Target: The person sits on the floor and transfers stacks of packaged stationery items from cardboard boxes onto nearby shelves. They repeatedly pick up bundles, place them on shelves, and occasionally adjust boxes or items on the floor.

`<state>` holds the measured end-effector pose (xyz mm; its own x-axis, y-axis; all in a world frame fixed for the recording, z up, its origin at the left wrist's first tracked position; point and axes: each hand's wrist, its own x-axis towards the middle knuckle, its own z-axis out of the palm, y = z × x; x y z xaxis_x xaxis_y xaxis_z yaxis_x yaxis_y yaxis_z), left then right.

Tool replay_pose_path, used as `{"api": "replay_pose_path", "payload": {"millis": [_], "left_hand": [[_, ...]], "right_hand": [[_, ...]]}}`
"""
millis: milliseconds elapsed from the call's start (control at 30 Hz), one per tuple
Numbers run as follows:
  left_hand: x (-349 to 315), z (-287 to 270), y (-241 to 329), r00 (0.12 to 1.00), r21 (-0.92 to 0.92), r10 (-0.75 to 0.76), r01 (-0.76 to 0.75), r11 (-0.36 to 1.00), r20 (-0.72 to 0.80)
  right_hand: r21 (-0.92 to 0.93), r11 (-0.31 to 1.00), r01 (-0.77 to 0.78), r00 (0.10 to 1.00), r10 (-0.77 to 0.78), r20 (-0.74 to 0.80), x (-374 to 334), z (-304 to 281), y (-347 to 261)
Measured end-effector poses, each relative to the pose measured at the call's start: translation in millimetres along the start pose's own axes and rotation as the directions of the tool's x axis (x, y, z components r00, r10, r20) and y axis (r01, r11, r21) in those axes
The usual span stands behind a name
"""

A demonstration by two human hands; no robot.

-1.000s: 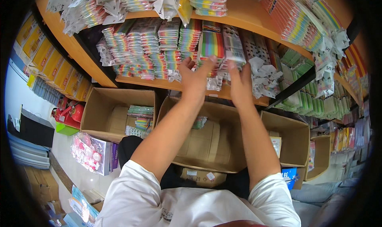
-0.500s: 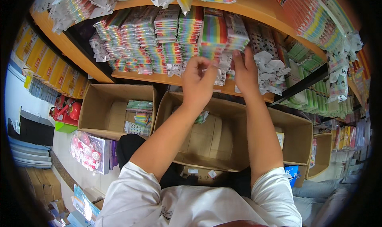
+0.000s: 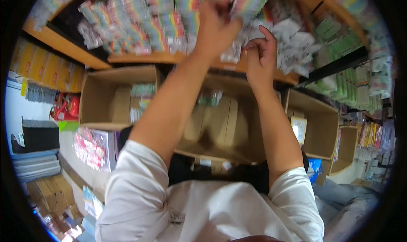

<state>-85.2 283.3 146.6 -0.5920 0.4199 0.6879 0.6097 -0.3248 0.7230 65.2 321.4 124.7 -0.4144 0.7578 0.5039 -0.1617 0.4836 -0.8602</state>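
My left hand (image 3: 217,29) reaches up to the stacks of rainbow-striped packets (image 3: 188,0) on the shelf, over their front ends. Its fingers are smeared by motion, so I cannot see whether they grip a packet. Lower and to the right, my right hand (image 3: 262,57) is raised in front of the shelf edge, forefinger stretched up and the other fingers loosely bent, with nothing visible in it. Just right of it hang crumpled clear-and-white packet ends (image 3: 292,45). Another striped packet stack (image 3: 250,2) stands between and above the two hands.
Below the shelf (image 3: 165,57) stand open cardboard boxes: a left box (image 3: 99,98) and middle box (image 3: 250,136) with a few packets inside, and a right box (image 3: 318,127) holding a framed card (image 3: 298,128). Green packets (image 3: 352,89) fill the right rack. Yellow boxes (image 3: 46,68) line the left.
My left hand has moved up and deeper over the packets. My right hand has drawn away from the stack, its forefinger now raised. The view has shifted, blurring the shelf.
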Motion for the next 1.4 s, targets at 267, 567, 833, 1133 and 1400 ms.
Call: {"api": "replay_pose_path", "payload": {"millis": [267, 567, 833, 1133, 1400], "left_hand": [[9.3, -39.8, 82.7, 0.954, -0.282, -0.205, 0.263, 0.923, 0.217], [75.2, -28.9, 86.3, 0.871, -0.221, -0.458, 0.489, 0.844, 0.177], [49.4, -19.5, 76.7, 0.994, 0.15, -0.091, 0.081, 0.985, 0.062], [44.1, 10.7, 53.1, 0.856, 0.169, -0.272, 0.218, 0.961, 0.44], [34.8, -10.1, 46.4, 0.861, -0.181, -0.032, 0.143, 0.973, 0.508]], "right_hand": [[-0.165, 0.934, -0.317, 0.905, 0.35, 0.241, -153.9, -24.7, 78.7], [-0.048, 0.911, -0.41, 0.893, 0.411, 0.181, -142.7, -17.6, 85.9], [-0.086, 0.9, -0.428, 0.866, 0.436, 0.247, -180.8, -18.6, 99.9], [-0.019, 0.891, -0.453, 0.857, 0.441, 0.265, -163.8, -11.5, 90.5], [-0.319, 0.801, -0.507, 0.638, 0.598, 0.485, -187.5, 0.8, 132.0]]}}
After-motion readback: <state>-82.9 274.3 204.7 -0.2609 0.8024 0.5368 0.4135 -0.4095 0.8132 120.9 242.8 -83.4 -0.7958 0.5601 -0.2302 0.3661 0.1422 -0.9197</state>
